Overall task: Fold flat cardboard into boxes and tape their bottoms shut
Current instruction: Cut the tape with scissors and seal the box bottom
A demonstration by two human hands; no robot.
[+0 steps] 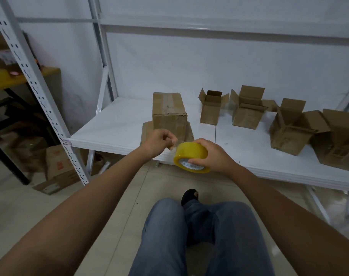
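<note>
A single head-worn view looks forward and down, close over a white shelf [118, 126].

We see a yellow tape roll [191, 156], brown cardboard boxes [169, 114], a white shelf [114, 126] and blue jeans [165, 236]

My right hand [213, 156] grips the yellow tape roll [191, 157], tilted on edge; my left hand [158, 143] pinches its loose end. Just beyond my left hand a brown box [168, 112] stands bottom up, flaps splayed flat. Four open boxes [247, 110] sit upright beyond my right.
</note>
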